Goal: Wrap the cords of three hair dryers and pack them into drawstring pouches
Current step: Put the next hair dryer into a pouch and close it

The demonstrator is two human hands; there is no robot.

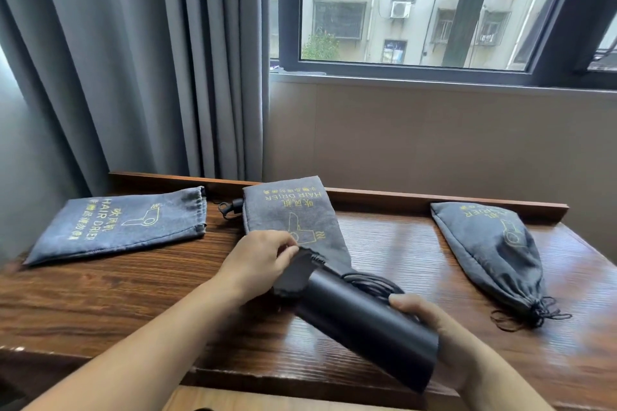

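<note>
So I'm sitting at the wooden table point(384, 243) by the window point(417, 3), and my right hand point(444, 340) is wrapping around the back end of the black hair dryer point(360, 317), fingers curled over the barrel. The cord point(374, 282) is lying bundled in loops against the far side of the dryer. My left hand point(257, 260) is pinching the top edge of the middle pouch point(293, 210) between thumb and fingertips, pulling the mouth open, and the dryer's nose is poking right at that opening. The pouch itself is lying flat, stretching away from me toward the table's back rail.

Off to my right, a 2nd pouch point(494, 250) is sitting bulged out, its drawstring point(531, 314) bunched tight at the near end. On my left, a 3rd pouch point(123, 223) is lying flat by the grey curtain point(133, 60), well apart from my hands.
</note>
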